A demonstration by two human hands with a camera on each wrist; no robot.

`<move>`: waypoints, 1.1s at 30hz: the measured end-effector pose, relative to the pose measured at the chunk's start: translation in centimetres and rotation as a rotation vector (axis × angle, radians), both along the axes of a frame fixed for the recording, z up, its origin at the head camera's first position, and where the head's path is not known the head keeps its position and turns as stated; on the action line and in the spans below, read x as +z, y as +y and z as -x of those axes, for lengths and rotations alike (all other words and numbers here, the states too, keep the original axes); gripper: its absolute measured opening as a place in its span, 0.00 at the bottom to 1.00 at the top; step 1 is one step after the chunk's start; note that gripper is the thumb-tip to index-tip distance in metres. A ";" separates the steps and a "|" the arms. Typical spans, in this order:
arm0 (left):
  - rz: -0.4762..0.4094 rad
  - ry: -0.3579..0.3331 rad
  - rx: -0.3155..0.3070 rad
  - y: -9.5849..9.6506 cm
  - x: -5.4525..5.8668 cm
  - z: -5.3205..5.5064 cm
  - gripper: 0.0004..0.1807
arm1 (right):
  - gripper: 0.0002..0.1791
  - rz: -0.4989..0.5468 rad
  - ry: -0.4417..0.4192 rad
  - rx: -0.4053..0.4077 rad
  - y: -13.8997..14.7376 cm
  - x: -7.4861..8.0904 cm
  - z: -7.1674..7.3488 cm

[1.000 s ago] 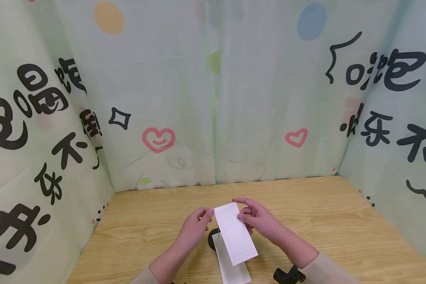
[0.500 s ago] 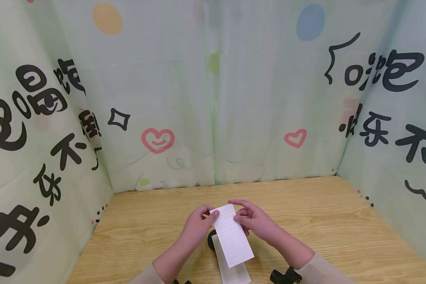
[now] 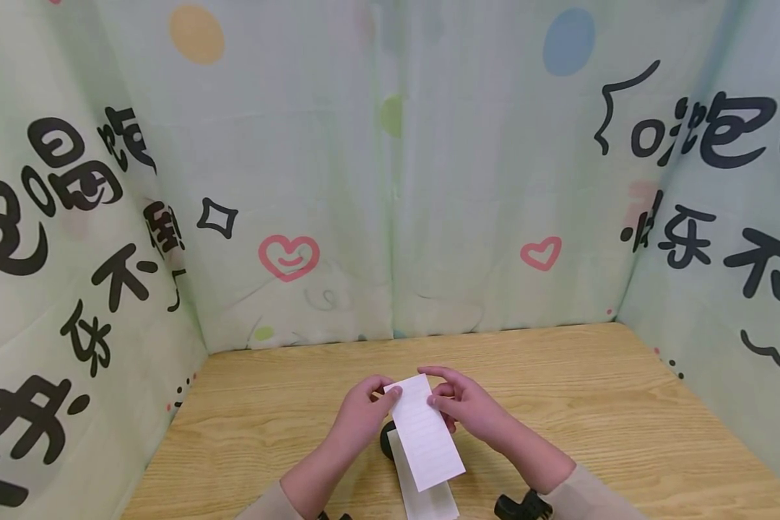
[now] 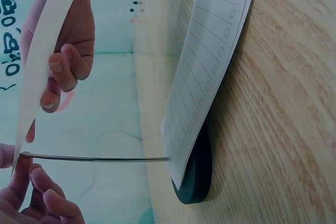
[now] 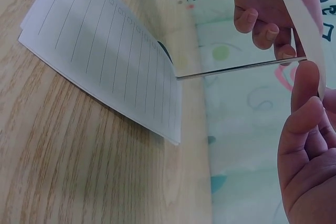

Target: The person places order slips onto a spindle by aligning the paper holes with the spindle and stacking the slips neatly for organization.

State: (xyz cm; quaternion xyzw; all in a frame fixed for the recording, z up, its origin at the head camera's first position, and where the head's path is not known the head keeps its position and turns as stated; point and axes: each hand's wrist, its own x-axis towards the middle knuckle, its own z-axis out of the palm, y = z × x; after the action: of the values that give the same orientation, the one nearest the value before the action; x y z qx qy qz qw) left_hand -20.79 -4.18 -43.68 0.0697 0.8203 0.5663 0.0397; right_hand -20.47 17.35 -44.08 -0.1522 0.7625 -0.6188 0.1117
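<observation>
In the head view a slip of lined white paper [image 3: 425, 437] hangs tilted between both hands. The left hand [image 3: 362, 410] pinches its far left corner, thumb on top. The right hand [image 3: 464, 401] holds its right edge with thumb and curled fingers, index finger along the far edge. Below stands a bill spike with a round black base [image 4: 193, 187] and a thin upright metal rod [image 4: 94, 158]. The rod's tip meets the slip's underside by the fingers; I cannot tell whether it pierces. Lined sheets with checkboxes [image 5: 115, 51] sit low on the rod, resting slantwise over the base.
A wood-grain table [image 3: 260, 433] lies under everything. Pale printed curtains [image 3: 390, 180] with hearts and black characters enclose it at the back and both sides. A black wrist device [image 3: 523, 504] sits at the right sleeve.
The slip and the right hand have shifted slightly left. The left thumb, first at the slip's edge, came onto its corner; the last half second shows almost no movement.
</observation>
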 end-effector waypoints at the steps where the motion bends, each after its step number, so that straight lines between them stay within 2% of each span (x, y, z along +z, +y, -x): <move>1: 0.001 0.002 0.002 0.0 0.0 0.0 0.11 | 0.28 0.002 0.002 0.000 0.0 0.0 0.0; 14: -0.012 0.018 -0.012 -0.3 0.0 0.0 0.09 | 0.28 0.015 -0.001 0.003 -0.3 0.0 -0.1; 22: -0.030 -0.016 -0.007 -0.5 -0.5 -0.1 0.12 | 0.28 -0.016 -0.014 -0.020 -0.3 0.0 -0.1; 33: -0.014 -0.020 0.006 -0.8 -0.7 0.0 0.08 | 0.28 -0.034 -0.016 -0.025 -0.3 -0.2 -0.1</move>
State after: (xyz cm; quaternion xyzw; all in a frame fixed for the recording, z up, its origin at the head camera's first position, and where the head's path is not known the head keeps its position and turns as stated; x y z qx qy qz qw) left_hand -20.75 -4.94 -44.38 0.0618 0.8161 0.5728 0.0456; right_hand -20.37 17.08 -44.29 -0.1361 0.7737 -0.6084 0.1126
